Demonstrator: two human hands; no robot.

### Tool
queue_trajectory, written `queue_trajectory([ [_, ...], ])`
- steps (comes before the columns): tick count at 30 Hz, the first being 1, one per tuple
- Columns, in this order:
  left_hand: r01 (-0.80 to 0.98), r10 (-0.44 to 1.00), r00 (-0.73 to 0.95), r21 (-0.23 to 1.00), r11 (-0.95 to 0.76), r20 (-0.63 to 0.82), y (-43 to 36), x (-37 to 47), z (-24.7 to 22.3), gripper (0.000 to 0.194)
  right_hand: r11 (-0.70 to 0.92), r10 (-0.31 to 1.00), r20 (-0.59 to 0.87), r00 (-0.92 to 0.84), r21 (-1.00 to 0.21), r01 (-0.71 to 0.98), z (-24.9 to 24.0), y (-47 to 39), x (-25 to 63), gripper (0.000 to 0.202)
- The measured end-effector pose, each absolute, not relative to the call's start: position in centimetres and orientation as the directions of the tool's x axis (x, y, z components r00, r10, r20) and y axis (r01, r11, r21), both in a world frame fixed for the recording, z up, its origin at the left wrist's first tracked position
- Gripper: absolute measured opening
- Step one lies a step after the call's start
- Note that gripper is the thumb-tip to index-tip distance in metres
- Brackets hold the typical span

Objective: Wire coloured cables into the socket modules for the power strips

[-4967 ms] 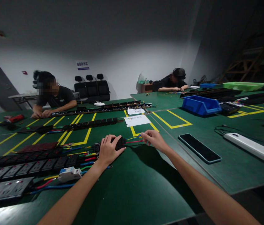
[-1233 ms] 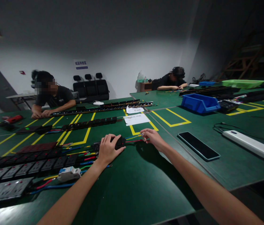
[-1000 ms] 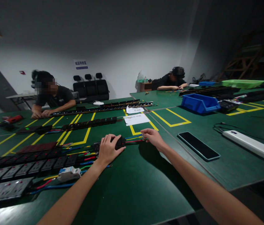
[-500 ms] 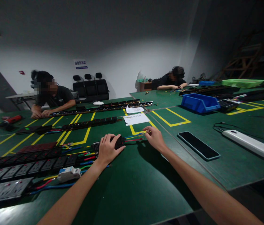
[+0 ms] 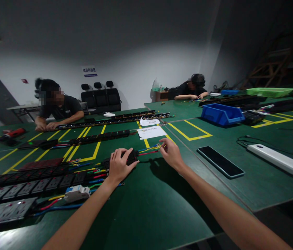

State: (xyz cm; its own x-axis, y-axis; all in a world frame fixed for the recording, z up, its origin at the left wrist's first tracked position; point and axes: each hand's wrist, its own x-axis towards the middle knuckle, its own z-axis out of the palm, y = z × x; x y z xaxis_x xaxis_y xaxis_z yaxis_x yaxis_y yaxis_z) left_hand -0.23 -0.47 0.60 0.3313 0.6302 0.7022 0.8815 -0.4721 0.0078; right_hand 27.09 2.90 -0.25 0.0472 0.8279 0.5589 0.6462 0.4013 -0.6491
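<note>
My left hand [image 5: 121, 165] is wrapped over the end of a black socket strip [image 5: 132, 158] on the green table. From that end, blue, yellow and red wires [image 5: 148, 152] with ring terminals stick out to the right. My right hand [image 5: 171, 152] is at the wire tips, thumb and forefinger pinched together; whatever is between them is too small to make out. More socket strips [image 5: 39, 187] lie in rows at the left, with a white breaker [image 5: 77, 193] wired beside them.
A phone [image 5: 220, 162], a white power bank [image 5: 278, 159] and a blue bin [image 5: 222, 114] are on the right. Paper labels [image 5: 151, 132] lie ahead. One person [image 5: 60, 107] works at the far left, another [image 5: 190, 90] at the back.
The wires have shifted slightly, with the blue one's tip now higher and the red one tilted up. My right hand has moved a little upward; my left hand stays on the strip.
</note>
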Motion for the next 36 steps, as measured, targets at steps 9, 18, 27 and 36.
queue_trajectory([
  [9,0.892,0.603,0.306,-0.001,-0.452,0.737,-0.5,-0.2,0.6,0.055,0.511,0.76,0.65,0.009,-0.606,0.61,0.2,2.4,26.7,0.015],
  [18,0.892,0.607,0.303,0.006,-0.453,0.735,-0.5,-0.2,0.6,0.055,0.494,0.762,0.647,0.033,-0.612,0.617,0.7,2.2,26.8,0.019],
  [27,0.89,0.611,0.307,0.008,-0.457,0.73,-0.6,-0.2,0.6,0.055,0.337,0.903,0.415,0.113,-0.846,0.414,0.2,3.1,26.9,0.027],
  [36,0.888,0.598,0.305,0.005,-0.459,0.741,-0.5,-0.2,0.6,0.055,0.053,0.975,0.054,0.214,-0.999,0.01,0.9,3.0,26.9,0.024],
])
